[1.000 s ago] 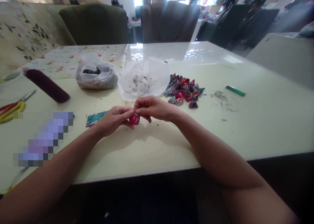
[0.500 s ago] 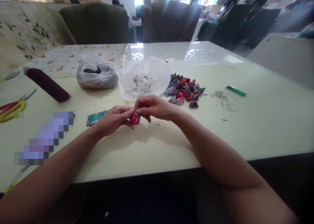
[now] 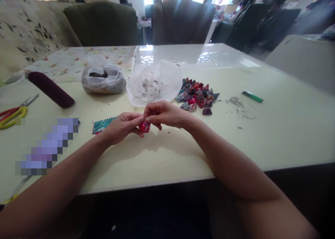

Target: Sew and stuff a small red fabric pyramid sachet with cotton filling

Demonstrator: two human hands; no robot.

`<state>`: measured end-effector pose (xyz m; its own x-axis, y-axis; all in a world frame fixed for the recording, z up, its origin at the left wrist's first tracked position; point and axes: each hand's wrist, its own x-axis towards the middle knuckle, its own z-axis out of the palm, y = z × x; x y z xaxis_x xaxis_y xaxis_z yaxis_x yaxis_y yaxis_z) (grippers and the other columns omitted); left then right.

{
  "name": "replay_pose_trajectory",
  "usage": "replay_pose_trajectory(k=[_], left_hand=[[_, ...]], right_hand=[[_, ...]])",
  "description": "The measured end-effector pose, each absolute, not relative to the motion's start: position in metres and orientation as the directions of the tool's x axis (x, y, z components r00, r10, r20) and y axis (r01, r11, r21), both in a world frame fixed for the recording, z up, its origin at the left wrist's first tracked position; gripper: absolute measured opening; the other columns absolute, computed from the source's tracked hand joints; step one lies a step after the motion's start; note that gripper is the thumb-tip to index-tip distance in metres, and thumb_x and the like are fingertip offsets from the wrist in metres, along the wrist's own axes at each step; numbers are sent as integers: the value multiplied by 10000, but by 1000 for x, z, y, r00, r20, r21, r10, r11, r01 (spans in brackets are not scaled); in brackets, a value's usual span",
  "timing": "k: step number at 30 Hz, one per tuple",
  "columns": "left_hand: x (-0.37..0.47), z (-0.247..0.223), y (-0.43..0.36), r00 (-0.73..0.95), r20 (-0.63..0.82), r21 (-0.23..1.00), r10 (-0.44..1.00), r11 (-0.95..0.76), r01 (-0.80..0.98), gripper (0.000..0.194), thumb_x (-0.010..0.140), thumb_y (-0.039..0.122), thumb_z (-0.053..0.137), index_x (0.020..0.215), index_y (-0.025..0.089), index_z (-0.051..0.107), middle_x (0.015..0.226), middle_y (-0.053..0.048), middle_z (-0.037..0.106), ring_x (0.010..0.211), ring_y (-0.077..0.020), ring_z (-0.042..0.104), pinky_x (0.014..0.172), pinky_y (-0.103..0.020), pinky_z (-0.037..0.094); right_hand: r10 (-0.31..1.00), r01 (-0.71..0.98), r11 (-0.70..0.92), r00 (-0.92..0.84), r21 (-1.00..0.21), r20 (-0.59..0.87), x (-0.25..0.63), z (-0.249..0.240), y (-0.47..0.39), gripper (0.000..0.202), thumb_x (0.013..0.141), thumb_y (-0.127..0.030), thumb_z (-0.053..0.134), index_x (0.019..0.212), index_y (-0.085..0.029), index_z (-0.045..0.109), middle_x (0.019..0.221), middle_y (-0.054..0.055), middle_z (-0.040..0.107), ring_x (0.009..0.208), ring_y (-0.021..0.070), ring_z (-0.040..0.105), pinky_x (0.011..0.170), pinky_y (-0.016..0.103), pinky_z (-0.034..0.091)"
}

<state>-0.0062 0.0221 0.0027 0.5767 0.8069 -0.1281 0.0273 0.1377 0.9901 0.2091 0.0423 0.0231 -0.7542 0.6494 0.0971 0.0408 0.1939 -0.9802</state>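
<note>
Between my two hands, just above the table, is a small red and white fabric pouch (image 3: 144,127). My left hand (image 3: 125,126) grips its side between thumb and fingers. Thumb and forefinger of my right hand (image 3: 164,114) pinch at the pouch's top edge; whether a needle or thread is between them is too small to see. Beside my left wrist lies a teal wave-patterned cloth piece (image 3: 102,125), partly covered by the hand. A heap of small patterned fabric pouches (image 3: 196,94) sits beyond my right hand.
Behind my hands are an opened white plastic bag with white stuffing (image 3: 151,83) and another plastic bag (image 3: 103,80). On the left lie a dark purple roll (image 3: 51,89), scissors (image 3: 16,115) and a blurred-out object (image 3: 49,146). A green strip (image 3: 252,96) and loose threads (image 3: 240,107) lie right.
Both hands keep nearly the same pose around the red pouch. The pouch appears slightly turned, and the camera view has shifted a little.
</note>
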Motion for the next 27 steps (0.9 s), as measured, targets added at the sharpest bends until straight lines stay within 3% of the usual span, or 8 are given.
replay_pose_trajectory(k=[8, 12, 15, 27], left_hand=[[-5, 0, 24, 560, -130, 990, 818, 141, 23, 323, 859, 473, 731, 840, 152, 759, 803, -42, 662, 748, -117, 623, 656, -193, 580], [-3, 0, 23, 536, -127, 991, 835, 129, 33, 320, 853, 466, 738, 785, 154, 749, 776, -36, 654, 734, -113, 616, 664, -196, 586], [-4, -1, 23, 531, -111, 994, 840, 103, 46, 317, 864, 460, 727, 779, 155, 745, 768, -34, 657, 727, -111, 620, 682, -202, 589], [-1, -4, 22, 478, -31, 999, 878, 31, 8, 312, 875, 449, 716, 779, 154, 744, 756, -27, 640, 711, -113, 618, 666, -214, 598]], right_hand=[[703, 203, 304, -707, -931, 75, 209, 31, 36, 47, 804, -114, 560, 835, -135, 589, 727, -3, 672, 585, 68, 533, 513, 173, 393], [760, 369, 511, -617, -776, 207, 205, 34, 28, 41, 791, -128, 559, 758, -137, 581, 671, -27, 585, 611, 71, 466, 574, 205, 313], [778, 480, 576, -571, -662, 262, 200, 31, 25, 75, 786, -158, 572, 720, -154, 538, 652, -35, 538, 603, 76, 403, 583, 236, 250], [831, 586, 542, -480, -602, 282, 193, 22, 29, 146, 809, -186, 564, 727, -184, 442, 646, -35, 503, 600, 95, 359, 593, 264, 210]])
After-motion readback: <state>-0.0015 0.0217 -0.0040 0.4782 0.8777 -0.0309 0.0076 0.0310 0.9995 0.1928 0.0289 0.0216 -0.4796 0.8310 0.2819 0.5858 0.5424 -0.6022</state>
